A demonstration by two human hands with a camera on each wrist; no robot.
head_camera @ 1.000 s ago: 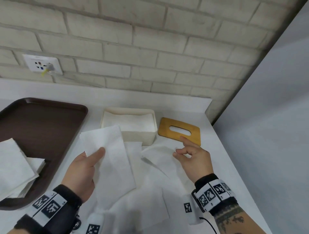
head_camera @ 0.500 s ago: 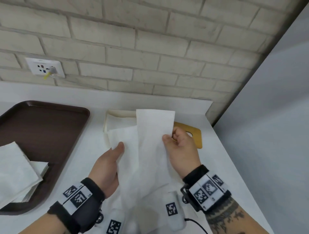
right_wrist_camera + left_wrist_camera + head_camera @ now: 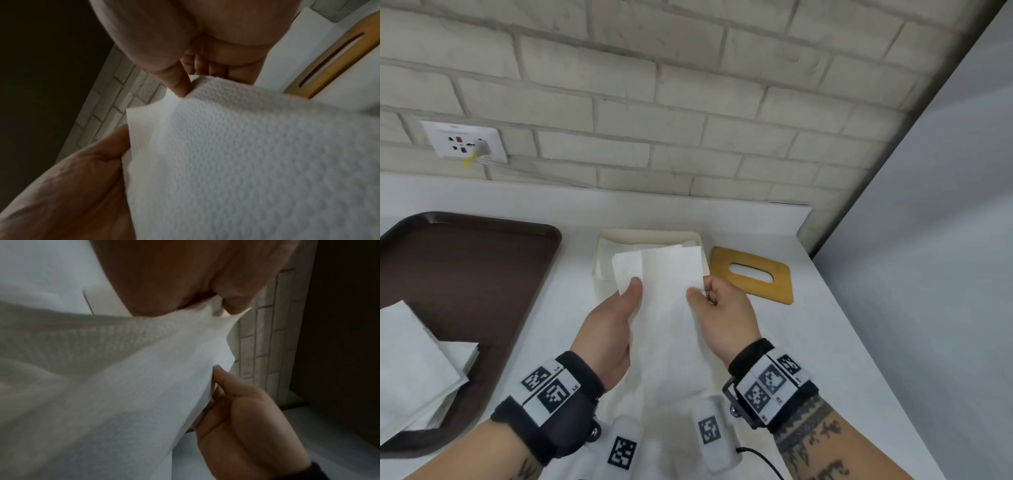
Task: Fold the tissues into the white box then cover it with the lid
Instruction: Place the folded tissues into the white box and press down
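Observation:
Both hands hold white tissue [image 3: 667,274] up in front of the white box [image 3: 650,236]. My left hand [image 3: 616,308] pinches its left edge, thumb on top, and my right hand [image 3: 717,303] pinches the right edge between thumb and curled fingers. One layer overlaps the other. The tissue [image 3: 164,369] hangs down toward the counter and hides most of the box, which holds folded tissue. The wooden lid [image 3: 751,274] with an oval slot lies flat on the counter to the right of the box. The embossed tissue [image 3: 246,146] fills the right wrist view, with the lid [image 3: 329,56] behind it.
A dark brown tray [image 3: 465,274] sits at the left with a stack of folded tissues [image 3: 417,363] on it. A brick wall with a socket [image 3: 465,144] runs behind the counter [image 3: 842,342]. The counter's right edge meets a grey wall.
My right hand came off the counter and took the tissue's right edge. Both hands brought the tissue up and forward over the box, then lowered it slightly.

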